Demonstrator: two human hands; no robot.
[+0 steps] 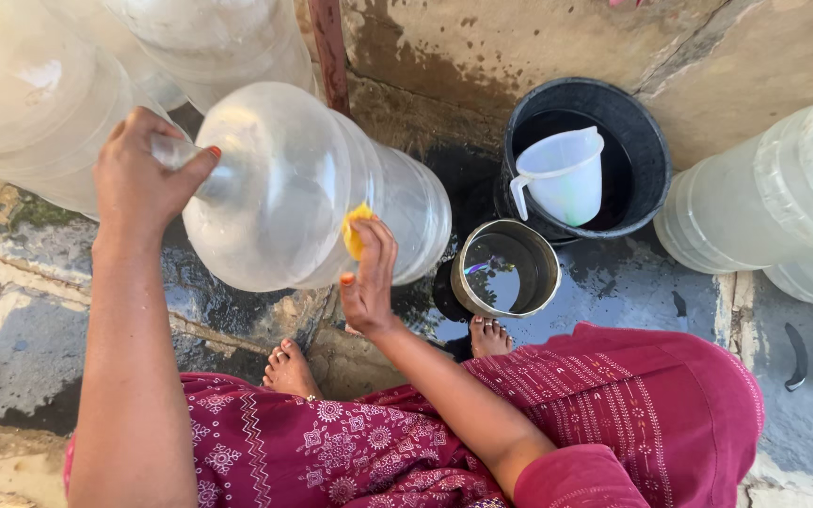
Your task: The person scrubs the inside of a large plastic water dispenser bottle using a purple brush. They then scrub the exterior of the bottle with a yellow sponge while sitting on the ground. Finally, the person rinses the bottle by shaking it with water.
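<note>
A large clear plastic water jug (294, 179) lies tilted on its side in front of me, above wet stone. My left hand (143, 174) grips its neck at the left end. My right hand (367, 273) presses a small yellow scrub pad (355, 226) against the jug's side wall. My bare feet (292, 369) rest on the wet ground below the jug, and a maroon patterned dress covers my knees.
A black bucket (646, 141) of water holds a white plastic mug (565, 174). A round steel pot (505, 268) of water stands by my right foot. More clear jugs lie at the top left (39, 103) and at the right (764, 198). A stained wall rises behind.
</note>
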